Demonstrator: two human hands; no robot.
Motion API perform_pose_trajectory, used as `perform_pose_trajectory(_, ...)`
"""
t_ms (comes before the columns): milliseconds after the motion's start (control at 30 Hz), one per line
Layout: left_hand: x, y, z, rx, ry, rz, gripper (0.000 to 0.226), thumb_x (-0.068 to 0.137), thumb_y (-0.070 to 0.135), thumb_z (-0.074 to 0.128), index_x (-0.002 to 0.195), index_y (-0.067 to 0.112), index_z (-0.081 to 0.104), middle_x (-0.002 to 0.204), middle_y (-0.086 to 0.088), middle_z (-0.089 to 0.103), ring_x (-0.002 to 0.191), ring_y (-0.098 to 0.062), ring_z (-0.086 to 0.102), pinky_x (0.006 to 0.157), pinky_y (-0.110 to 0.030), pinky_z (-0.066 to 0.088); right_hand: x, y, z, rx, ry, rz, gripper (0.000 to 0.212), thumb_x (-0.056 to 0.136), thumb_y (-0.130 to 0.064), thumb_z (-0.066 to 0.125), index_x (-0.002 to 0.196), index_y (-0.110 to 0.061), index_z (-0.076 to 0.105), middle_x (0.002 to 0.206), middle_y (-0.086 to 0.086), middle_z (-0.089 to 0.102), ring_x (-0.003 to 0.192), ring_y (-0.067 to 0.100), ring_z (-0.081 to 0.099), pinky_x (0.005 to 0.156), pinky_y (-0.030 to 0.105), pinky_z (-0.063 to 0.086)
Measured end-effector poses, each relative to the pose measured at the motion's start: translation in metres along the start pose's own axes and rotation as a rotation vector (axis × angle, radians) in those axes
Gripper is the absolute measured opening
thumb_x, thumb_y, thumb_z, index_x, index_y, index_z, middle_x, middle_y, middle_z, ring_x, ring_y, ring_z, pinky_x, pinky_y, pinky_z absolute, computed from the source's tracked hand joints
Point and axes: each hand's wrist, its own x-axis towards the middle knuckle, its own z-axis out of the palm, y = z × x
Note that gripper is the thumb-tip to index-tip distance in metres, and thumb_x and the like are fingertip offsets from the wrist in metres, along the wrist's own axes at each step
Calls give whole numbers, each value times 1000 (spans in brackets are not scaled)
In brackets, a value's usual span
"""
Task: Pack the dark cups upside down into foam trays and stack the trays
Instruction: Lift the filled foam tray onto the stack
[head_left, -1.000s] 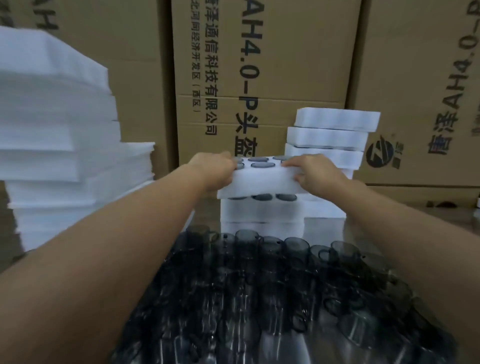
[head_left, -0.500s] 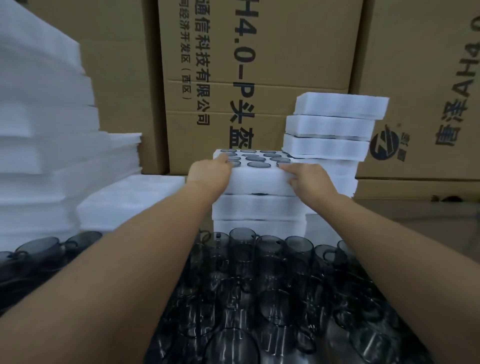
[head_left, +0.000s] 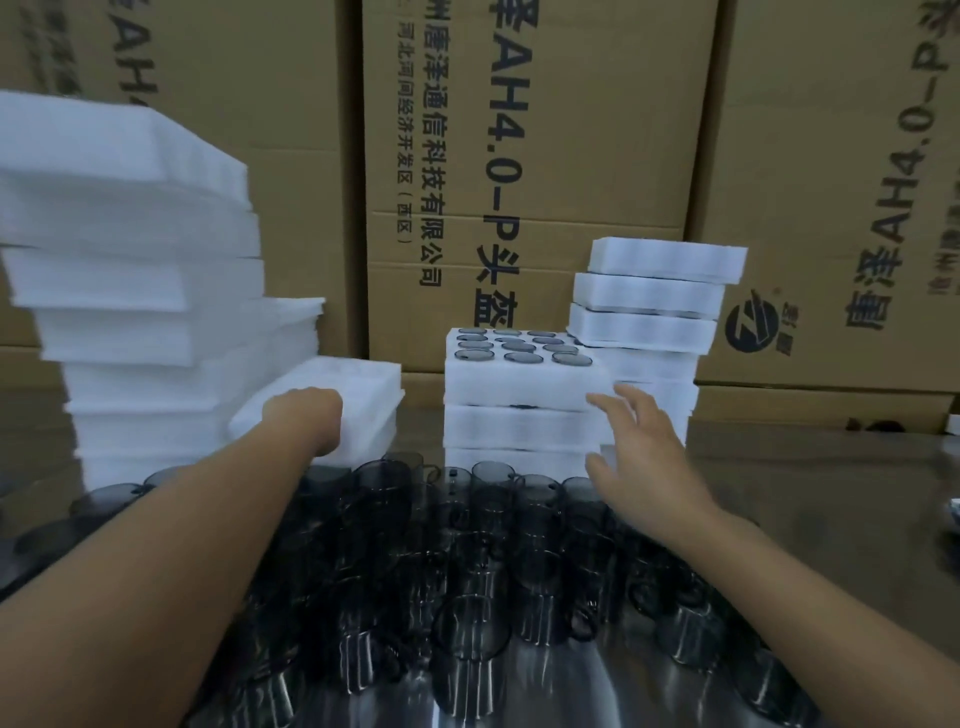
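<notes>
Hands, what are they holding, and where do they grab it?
The left hand grips the empty foam tray at its near edge. The right hand is open, holding nothing.

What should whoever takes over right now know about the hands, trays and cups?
Left hand grips the near edge of an empty foam tray, which is tilted.
Right hand is open, fingers spread, beside the filled tray.
Done: the filled tray, cups upside down, tops the near stack; a taller stack stands behind it.
Left: many loose cups in front to pack and stack.
</notes>
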Motion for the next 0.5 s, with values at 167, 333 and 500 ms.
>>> perform_pose_trajectory(167, -9, -12, 2, 98, 78, -9, 33, 97, 14, 36, 128, 5, 40, 130, -13, 49, 118, -28, 50, 97, -31, 40, -35, -4, 5, -33, -22, -99, 41, 95, -22, 47, 136, -27, 46, 149, -3, 31, 137, 17, 24, 112, 31, 24)
perform_pose_trajectory(333, -36, -41, -42, -76, 179, 58, 36, 101, 20, 35, 131, 1, 34, 127, -22, 53, 109, -36, 52, 87, -38, 40, -51, -8, -6, 102, -51, -79, 52, 96, -21, 50, 145, -27, 32, 147, -6, 33, 135, 13, 30, 107, 29, 31)
perform_pose_trajectory(500, -103, -56, -82, -130, 209, 311, 14, 101, 26, 41, 111, 16, 39, 111, -16, 61, 89, -29, 54, 74, -37, 42, -71, -27, -39, 462, 92, 8, 44, 99, -32, 48, 141, -30, 37, 134, -12, 46, 112, 4, 48, 89, 27, 40)
